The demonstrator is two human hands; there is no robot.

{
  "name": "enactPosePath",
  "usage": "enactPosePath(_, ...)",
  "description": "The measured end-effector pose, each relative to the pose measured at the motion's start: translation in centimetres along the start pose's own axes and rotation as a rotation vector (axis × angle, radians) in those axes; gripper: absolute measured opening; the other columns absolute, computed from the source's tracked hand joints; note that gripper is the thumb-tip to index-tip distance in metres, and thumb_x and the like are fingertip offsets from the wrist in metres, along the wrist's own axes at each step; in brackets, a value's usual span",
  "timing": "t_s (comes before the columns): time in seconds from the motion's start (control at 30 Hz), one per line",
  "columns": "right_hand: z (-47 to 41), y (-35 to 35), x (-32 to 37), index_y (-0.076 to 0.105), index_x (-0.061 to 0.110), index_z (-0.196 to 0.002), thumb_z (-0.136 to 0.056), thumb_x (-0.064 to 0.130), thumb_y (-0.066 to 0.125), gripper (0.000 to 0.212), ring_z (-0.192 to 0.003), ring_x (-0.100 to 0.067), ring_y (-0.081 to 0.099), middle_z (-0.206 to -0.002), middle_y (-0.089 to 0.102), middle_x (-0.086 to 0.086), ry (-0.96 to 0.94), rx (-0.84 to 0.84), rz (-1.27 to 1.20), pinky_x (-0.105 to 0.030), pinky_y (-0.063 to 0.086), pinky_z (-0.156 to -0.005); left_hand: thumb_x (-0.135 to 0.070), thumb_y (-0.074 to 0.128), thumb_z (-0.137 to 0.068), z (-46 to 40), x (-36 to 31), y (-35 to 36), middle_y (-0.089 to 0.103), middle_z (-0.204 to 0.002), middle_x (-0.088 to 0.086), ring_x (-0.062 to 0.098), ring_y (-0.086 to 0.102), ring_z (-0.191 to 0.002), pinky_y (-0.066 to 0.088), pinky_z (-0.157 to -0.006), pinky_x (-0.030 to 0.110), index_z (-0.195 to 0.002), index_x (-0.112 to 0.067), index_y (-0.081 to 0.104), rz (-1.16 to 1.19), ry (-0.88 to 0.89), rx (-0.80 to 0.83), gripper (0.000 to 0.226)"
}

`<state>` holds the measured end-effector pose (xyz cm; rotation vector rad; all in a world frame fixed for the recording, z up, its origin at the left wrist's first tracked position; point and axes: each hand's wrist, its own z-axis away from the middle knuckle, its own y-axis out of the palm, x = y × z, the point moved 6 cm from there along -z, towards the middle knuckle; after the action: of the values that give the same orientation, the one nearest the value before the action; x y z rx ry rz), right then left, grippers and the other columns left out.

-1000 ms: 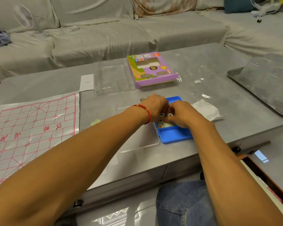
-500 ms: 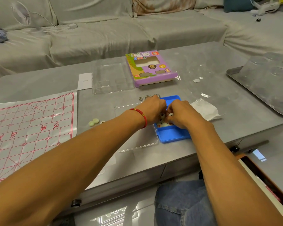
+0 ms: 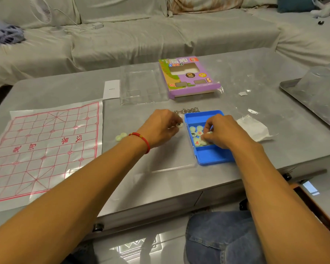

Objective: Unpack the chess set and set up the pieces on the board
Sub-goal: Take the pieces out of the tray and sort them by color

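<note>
Two pale discs (image 3: 121,137) wait by the paper xiangqi board (image 3: 44,147); left hand (image 3: 161,128) pinches one piece (image 3: 179,125), right hand (image 3: 222,132) fingers curl onto pieces in the blue case (image 3: 208,159), sorting them for placement.

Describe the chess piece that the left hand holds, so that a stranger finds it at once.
On the grey table, find the blue tray. Just left of its far corner, the left hand pinches one pale round piece. It alone is lifted out, with a black character facing up.
</note>
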<state>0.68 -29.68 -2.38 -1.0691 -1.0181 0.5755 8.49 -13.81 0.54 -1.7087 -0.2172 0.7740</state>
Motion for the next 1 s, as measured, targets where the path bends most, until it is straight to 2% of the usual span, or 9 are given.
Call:
enactPosePath(0.13,-0.9,-0.1,0.0,0.067,0.016,-0.082,-0.079,0.018,0.076,0.010,-0.085,-0.025,0.060,-0.092,0.065,-0.007,0.020,-0.034,0.096,-0.032,0.046,-0.064,-0.017,0.057,-0.095,4.8,4.6,-1.2,0.066,-0.106,0.007,0.017,0.058,-0.088,0.040,-0.079,0.018,-0.121,-0.013,0.065,-0.016,-0.153,-0.088,0.027)
enactPosePath(0.23,-1.0,-1.1,0.9,0.068,0.014,-0.089,-0.082,0.021,0.073,0.011,-0.086,-0.027,0.060,-0.094,0.067,-0.010,-0.008,-0.123,0.107,-0.032,0.045,-0.066,-0.015,0.054,-0.096,7.7,7.8,-1.5,0.063,-0.108,0.012,0.025,0.058,-0.096,0.043,-0.084,0.024,-0.120,-0.010,0.065,-0.046,-0.289,-0.110,0.027)
enactPosePath(0.3,-0.6,-1.4,3.0,0.071,0.014,-0.092,-0.083,0.022,0.071,0.012,-0.090,-0.026,0.061,-0.092,0.070,-0.008,-0.100,-0.185,0.041,-0.035,0.050,-0.074,-0.016,0.055,-0.096,9.4,9.3,-1.3,0.062,-0.101,0.012,0.026,0.057,-0.091,0.043,-0.077,0.027,-0.113,-0.008,0.067,-0.060,-0.360,-0.129,0.023)
enactPosePath(0.4,0.7,0.5,8.1,0.073,0.019,-0.095,-0.083,0.028,0.071,0.015,-0.092,-0.019,0.062,-0.088,0.071,0.002,-0.288,-0.099,-0.169,-0.037,0.054,-0.086,-0.020,0.053,-0.097,11.3,10.3,-0.4,0.054,-0.087,0.006,0.022,0.052,-0.079,0.032,-0.065,0.023,-0.102,-0.010,0.068,-0.104,-0.412,-0.155,0.019)
enactPosePath(0.57,0.4,5.2,15.8,0.071,0.020,-0.104,-0.087,0.026,0.069,0.018,-0.089,-0.015,0.061,-0.097,0.070,0.001,-0.502,-0.033,-0.188,-0.032,0.053,-0.084,-0.023,0.053,-0.097,11.6,10.3,0.1,0.058,-0.097,0.010,0.017,0.046,-0.081,0.036,-0.071,0.023,-0.113,-0.011,0.066,-0.074,-0.451,-0.221,0.024)
enactPosePath(0.67,-1.0,7.5,17.2,0.070,0.022,-0.107,-0.087,0.027,0.068,0.021,-0.098,-0.025,0.061,-0.105,0.069,-0.005,-0.490,0.005,-0.048,-0.034,0.051,-0.084,-0.023,0.056,-0.096,11.2,10.6,0.0,0.060,-0.099,0.011,0.022,0.054,-0.086,0.045,-0.077,0.027,-0.115,-0.012,0.066,-0.038,-0.479,-0.223,0.025)
enactPosePath(0.8,-1.9,8.8,17.3,0.068,0.023,-0.118,-0.085,0.039,0.074,0.037,-0.100,-0.024,0.060,-0.112,0.066,-0.005,-0.441,0.053,-0.016,-0.031,0.050,-0.085,-0.027,0.064,-0.092,10.9,10.8,-0.7,0.067,-0.105,0.008,0.021,0.063,-0.091,0.050,-0.090,0.029,-0.121,-0.013,0.064,0.103,-0.529,-0.229,0.033)
enactPosePath(0.9,-1.5,8.2,16.8,0.068,0.023,-0.119,-0.082,0.043,0.077,0.043,-0.102,-0.022,0.060,-0.111,0.067,-0.004,-0.452,0.053,-0.067,-0.032,0.051,-0.088,-0.021,0.066,-0.090,10.8,10.7,-1.3,0.068,-0.102,0.008,0.021,0.065,-0.088,0.055,-0.088,0.033,-0.112,-0.012,0.065,0.196,-0.537,-0.264,0.025)
enactPosePath(1.0,-0.7,6.6,15.7,0.069,0.022,-0.119,-0.085,0.034,0.075,0.037,-0.100,-0.017,0.063,-0.107,0.070,-0.002,-0.464,0.020,-0.157,-0.032,0.053,-0.092,-0.016,0.065,-0.089,10.2,10.0,-1.7,0.066,-0.100,0.007,0.018,0.062,-0.086,0.054,-0.085,0.028,-0.108,-0.013,0.064,0.170,-0.523,-0.294,0.019)
